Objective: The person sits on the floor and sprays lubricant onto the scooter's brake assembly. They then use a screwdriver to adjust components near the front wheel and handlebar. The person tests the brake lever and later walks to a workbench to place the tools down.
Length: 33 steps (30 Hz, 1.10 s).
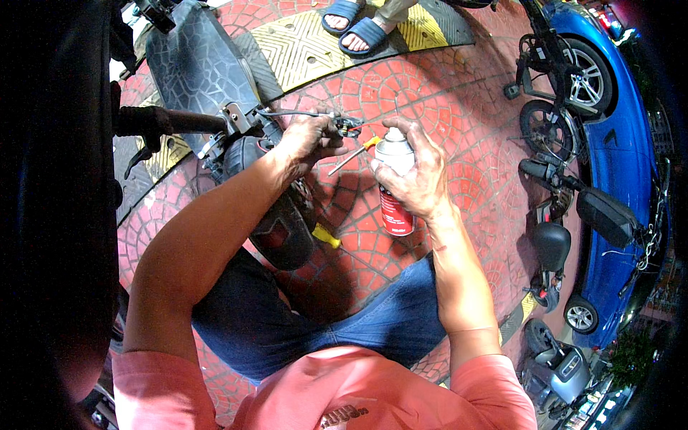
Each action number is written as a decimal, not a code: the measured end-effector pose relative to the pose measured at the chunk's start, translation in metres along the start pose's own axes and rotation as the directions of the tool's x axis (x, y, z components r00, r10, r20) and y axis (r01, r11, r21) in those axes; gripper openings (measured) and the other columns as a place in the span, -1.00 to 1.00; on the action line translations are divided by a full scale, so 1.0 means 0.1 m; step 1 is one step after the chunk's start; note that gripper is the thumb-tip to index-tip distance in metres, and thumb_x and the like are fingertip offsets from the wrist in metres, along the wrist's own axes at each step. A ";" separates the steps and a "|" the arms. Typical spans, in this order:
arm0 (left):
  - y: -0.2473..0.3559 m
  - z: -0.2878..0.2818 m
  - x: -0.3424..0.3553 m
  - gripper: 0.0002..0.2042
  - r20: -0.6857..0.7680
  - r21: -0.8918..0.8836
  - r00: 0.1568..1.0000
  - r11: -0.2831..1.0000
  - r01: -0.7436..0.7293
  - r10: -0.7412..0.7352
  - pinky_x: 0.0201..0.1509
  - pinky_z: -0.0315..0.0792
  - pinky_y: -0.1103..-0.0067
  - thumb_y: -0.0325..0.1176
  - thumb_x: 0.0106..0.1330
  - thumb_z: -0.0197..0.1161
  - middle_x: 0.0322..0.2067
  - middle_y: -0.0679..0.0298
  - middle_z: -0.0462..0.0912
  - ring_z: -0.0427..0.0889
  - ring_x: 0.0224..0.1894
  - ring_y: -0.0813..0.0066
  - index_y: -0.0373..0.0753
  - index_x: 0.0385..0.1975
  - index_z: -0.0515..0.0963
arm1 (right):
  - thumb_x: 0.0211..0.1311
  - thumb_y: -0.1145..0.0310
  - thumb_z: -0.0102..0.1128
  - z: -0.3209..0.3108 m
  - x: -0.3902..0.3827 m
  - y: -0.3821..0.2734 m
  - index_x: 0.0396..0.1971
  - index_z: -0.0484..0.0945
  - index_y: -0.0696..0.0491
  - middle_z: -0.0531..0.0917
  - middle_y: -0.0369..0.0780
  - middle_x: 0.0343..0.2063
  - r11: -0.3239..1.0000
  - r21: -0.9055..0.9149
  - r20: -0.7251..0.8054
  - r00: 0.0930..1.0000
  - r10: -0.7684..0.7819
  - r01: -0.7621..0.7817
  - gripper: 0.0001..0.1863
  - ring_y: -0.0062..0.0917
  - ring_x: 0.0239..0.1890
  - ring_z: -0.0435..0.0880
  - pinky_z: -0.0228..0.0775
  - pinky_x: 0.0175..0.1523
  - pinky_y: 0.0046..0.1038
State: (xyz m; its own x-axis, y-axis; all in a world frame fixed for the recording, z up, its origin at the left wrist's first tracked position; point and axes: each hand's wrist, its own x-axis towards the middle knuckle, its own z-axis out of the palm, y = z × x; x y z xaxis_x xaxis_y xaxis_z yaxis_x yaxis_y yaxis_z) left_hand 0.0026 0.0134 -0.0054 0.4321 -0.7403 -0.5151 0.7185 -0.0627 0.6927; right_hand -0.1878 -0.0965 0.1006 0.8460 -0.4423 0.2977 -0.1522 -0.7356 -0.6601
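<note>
My left hand [309, 143] is closed on a small dark part [348, 127] with a black cable running to the scooter [197, 79] at the upper left. My right hand [423, 172] grips an aerosol can [396, 218], white on top and red below, its finger at the nozzle; a thin red straw points at the part. Below the hands a screwdriver with an orange-yellow handle [370, 144] lies on the red pavers, and a yellow-handled tool [326, 236] lies beside the scooter's rear wheel and fender [276, 229].
Another person's sandaled feet [362, 39] stand on a yellow-black ramp [287, 54] at the top. Several two-wheelers [552, 247] and a blue car [613, 165] line the right side. My bent legs [387, 308] frame the work spot.
</note>
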 end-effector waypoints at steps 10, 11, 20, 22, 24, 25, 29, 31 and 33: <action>0.00 0.01 -0.01 -0.81 0.004 -0.012 1.000 1.000 -0.010 0.010 -0.15 0.71 0.27 -0.30 0.50 -0.01 -0.28 0.21 0.53 0.63 -0.29 0.36 -0.27 -0.07 0.39 | -0.12 0.37 0.38 0.00 -0.01 -0.02 0.02 0.53 0.03 0.65 -0.11 -0.26 1.000 0.025 -0.011 1.000 0.007 -0.006 -0.44 -0.19 -0.20 0.69 0.55 -0.07 -0.27; 0.01 0.01 -0.01 -0.81 0.009 -0.027 1.000 1.000 -0.006 0.007 -0.15 0.71 0.27 -0.30 0.50 -0.01 -0.28 0.21 0.54 0.63 -0.30 0.36 -0.28 -0.07 0.40 | -0.11 0.37 0.38 0.01 -0.01 -0.02 0.02 0.53 0.03 0.65 -0.11 -0.27 1.000 0.029 -0.014 1.000 0.004 -0.003 -0.44 -0.19 -0.21 0.69 0.56 -0.08 -0.28; 0.03 0.06 -0.03 -0.82 -0.009 -0.031 1.000 0.999 0.021 -0.022 -0.18 0.72 0.30 -0.29 0.48 0.04 -0.41 0.23 0.51 0.59 -0.37 0.41 -0.29 -0.23 0.44 | -0.11 0.35 0.40 -0.02 -0.02 -0.09 0.04 0.53 0.04 0.63 -0.11 -0.28 0.988 -0.017 -0.064 0.986 -0.153 0.152 -0.42 -0.20 -0.23 0.69 0.55 -0.12 -0.27; 0.04 0.07 -0.04 -0.82 -0.022 -0.025 0.999 0.999 0.030 -0.031 -0.19 0.71 0.30 -0.29 0.48 0.04 -0.44 0.24 0.49 0.58 -0.40 0.43 -0.29 -0.26 0.44 | -0.12 0.35 0.40 -0.04 -0.02 -0.13 0.04 0.53 0.05 0.63 -0.11 -0.29 0.987 -0.025 -0.060 0.985 -0.159 0.158 -0.41 -0.21 -0.23 0.69 0.56 -0.13 -0.28; 0.03 0.07 -0.04 -0.83 -0.024 -0.012 1.000 1.000 0.008 -0.008 -0.19 0.71 0.31 -0.30 0.47 0.05 -0.45 0.25 0.48 0.57 -0.40 0.44 -0.29 -0.25 0.43 | -0.12 0.34 0.41 -0.03 -0.03 -0.14 0.04 0.54 0.04 0.63 -0.12 -0.30 0.986 -0.023 -0.055 0.985 -0.165 0.164 -0.41 -0.22 -0.24 0.69 0.56 -0.14 -0.29; 0.02 0.06 -0.04 -0.83 -0.026 -0.005 1.000 1.000 -0.003 0.003 -0.19 0.71 0.31 -0.30 0.47 0.05 -0.45 0.26 0.48 0.56 -0.41 0.44 -0.29 -0.25 0.43 | -0.12 0.34 0.41 0.00 -0.03 -0.14 0.04 0.54 0.04 0.63 -0.12 -0.30 0.986 -0.017 -0.051 0.984 -0.168 0.167 -0.41 -0.23 -0.24 0.70 0.56 -0.15 -0.29; 0.01 0.05 -0.01 -0.85 -0.024 0.000 1.000 1.000 -0.003 0.003 -0.17 0.70 0.32 -0.32 0.47 0.04 -0.43 0.28 0.47 0.55 -0.41 0.47 -0.28 -0.23 0.44 | -0.12 0.34 0.41 0.07 -0.02 -0.12 0.04 0.54 0.01 0.63 -0.14 -0.29 0.986 0.009 -0.032 0.986 -0.166 0.167 -0.42 -0.24 -0.25 0.70 0.58 -0.16 -0.28; 0.01 0.06 -0.01 -0.86 -0.016 0.023 1.000 1.000 -0.015 0.015 -0.16 0.70 0.32 -0.33 0.47 0.03 -0.42 0.28 0.48 0.55 -0.40 0.48 -0.27 -0.21 0.44 | -0.10 0.34 0.39 0.09 -0.01 -0.13 0.04 0.53 -0.01 0.64 -0.14 -0.28 0.989 -0.006 -0.018 0.988 -0.151 0.151 -0.43 -0.23 -0.24 0.71 0.59 -0.16 -0.26; 0.00 0.05 -0.01 -0.87 0.003 0.025 1.000 0.999 -0.022 0.021 -0.16 0.69 0.33 -0.36 0.46 0.03 -0.40 0.28 0.49 0.54 -0.41 0.49 -0.26 -0.19 0.44 | -0.09 0.33 0.38 0.14 0.00 -0.10 0.05 0.51 -0.02 0.64 -0.14 -0.26 0.988 -0.017 -0.010 0.988 -0.156 0.156 -0.42 -0.20 -0.24 0.70 0.60 -0.15 -0.25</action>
State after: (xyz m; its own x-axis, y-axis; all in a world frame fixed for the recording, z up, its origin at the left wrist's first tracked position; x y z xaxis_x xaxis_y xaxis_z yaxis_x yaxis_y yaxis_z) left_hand 0.0000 0.0106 -0.0026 0.4460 -0.7432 -0.4988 0.6953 -0.0632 0.7159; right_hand -0.1795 -0.0821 0.0976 0.8543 -0.3270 0.4041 -0.0268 -0.8041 -0.5939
